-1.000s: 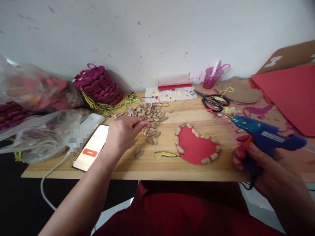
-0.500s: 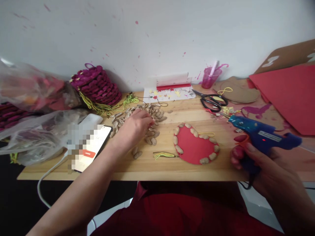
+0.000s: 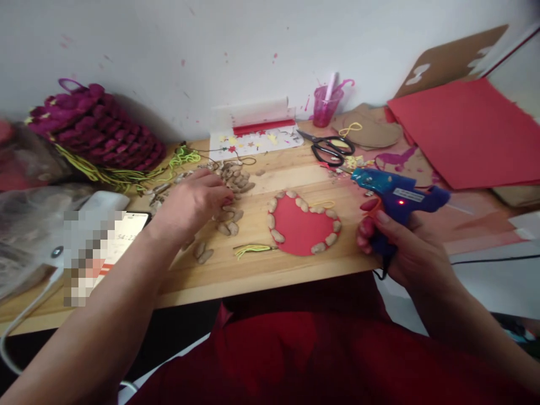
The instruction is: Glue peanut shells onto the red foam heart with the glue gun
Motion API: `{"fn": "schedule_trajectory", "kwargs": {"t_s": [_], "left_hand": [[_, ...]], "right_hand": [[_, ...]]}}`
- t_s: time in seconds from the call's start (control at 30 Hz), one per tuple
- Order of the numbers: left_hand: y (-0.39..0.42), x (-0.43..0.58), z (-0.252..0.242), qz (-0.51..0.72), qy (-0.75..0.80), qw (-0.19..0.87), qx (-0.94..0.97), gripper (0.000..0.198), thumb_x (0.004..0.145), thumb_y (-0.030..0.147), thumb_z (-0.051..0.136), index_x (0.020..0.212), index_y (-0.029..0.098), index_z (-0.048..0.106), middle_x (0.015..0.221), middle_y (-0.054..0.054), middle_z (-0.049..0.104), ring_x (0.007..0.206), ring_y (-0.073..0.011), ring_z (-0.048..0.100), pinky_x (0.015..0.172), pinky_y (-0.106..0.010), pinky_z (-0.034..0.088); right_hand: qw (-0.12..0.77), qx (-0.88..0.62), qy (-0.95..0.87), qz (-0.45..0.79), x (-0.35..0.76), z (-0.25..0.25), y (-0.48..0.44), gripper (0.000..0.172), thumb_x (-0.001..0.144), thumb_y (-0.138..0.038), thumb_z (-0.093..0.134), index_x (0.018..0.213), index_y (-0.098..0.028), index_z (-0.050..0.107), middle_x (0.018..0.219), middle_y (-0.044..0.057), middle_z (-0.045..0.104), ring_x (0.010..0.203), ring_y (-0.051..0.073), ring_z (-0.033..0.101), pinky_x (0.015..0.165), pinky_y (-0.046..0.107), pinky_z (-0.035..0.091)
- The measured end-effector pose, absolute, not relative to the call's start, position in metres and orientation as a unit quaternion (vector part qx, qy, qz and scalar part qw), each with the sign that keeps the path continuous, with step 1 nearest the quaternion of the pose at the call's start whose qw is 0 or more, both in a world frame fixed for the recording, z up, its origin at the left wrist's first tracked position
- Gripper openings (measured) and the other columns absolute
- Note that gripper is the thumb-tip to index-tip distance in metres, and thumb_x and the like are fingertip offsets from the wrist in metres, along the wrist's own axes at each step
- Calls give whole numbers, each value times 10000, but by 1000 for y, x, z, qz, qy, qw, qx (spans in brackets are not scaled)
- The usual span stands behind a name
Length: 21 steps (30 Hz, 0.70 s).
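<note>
Left hand: fingers curled among the peanuts; cannot tell whether it pinches one.
Right hand: wrapped firmly around the glue gun.
Red heart: between both grips, nearer the right.
Gun light: glowing red, unseen one second ago.

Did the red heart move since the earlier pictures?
No, it shows no clear move. The heart lies below and slightly left of the scissors, as before. The whole view shifted, carrying both along.
</note>
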<state>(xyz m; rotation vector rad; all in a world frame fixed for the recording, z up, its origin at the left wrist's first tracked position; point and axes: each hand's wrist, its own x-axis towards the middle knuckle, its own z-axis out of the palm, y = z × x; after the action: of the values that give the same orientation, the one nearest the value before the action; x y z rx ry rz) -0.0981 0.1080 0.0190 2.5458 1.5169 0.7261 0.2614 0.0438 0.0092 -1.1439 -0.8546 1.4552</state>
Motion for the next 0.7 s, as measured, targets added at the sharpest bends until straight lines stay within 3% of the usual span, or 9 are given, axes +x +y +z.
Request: {"fn": "schedule_trajectory", "kwargs": {"t_s": [0.1, 0.2, 0.3, 0.4, 0.53, 0.7], "left_hand": [[111, -99, 21, 147, 456, -8, 878, 288, 969, 316, 505, 755, 271, 693, 789, -70, 649, 845, -268, 575, 765, -415, 471], [96, -87, 30, 158, 443, -39, 882, 245, 979, 295, 514, 815, 248, 691, 808, -72, 660, 849, -264, 576, 787, -418, 478], [63, -56, 39, 214, 439, -8, 872, 128, 964, 266, 583, 926, 244, 704, 889, -54, 691, 858, -234, 599, 832, -404, 482], [30, -19, 39, 217, 413, 49, 883, 126, 967, 248, 591, 1003, 224, 710, 889, -55, 693, 840, -216, 606, 779, -374, 496], [16, 9, 32, 170, 413, 47, 893, 175, 997, 257, 548, 961, 196, 709, 856, -65, 676, 849, -221, 586, 787, -385, 479], [19, 16, 31, 137, 422, 28, 896, 223, 1008, 264, 519, 895, 191, 697, 822, -58, 640, 828, -224, 553, 760, -385, 448]], "right_hand": [[524, -471, -363, 609, 262, 9, 43, 211, 807, -319, 789, 957, -202, 699, 652, -21, 630, 567, 118, 579, 481, 198, 456], [525, -467, -367, 610, 262, 9, 43, 222, 813, -326, 783, 970, -198, 692, 653, -21, 639, 562, 116, 588, 487, 199, 461], [519, -472, -372, 608, 262, 9, 43, 256, 789, -359, 800, 962, -208, 686, 646, -26, 640, 554, 121, 595, 486, 206, 463], [513, -482, -374, 604, 262, 10, 44, 305, 743, -402, 831, 945, -225, 687, 639, -34, 634, 544, 117, 591, 497, 210, 474], [514, -480, -373, 606, 262, 9, 44, 322, 729, -413, 844, 944, -231, 687, 638, -37, 627, 545, 116, 587, 492, 208, 474], [518, -461, -376, 615, 264, 8, 42, 221, 812, -344, 790, 961, -215, 691, 656, -28, 634, 568, 114, 585, 515, 208, 477]]}}
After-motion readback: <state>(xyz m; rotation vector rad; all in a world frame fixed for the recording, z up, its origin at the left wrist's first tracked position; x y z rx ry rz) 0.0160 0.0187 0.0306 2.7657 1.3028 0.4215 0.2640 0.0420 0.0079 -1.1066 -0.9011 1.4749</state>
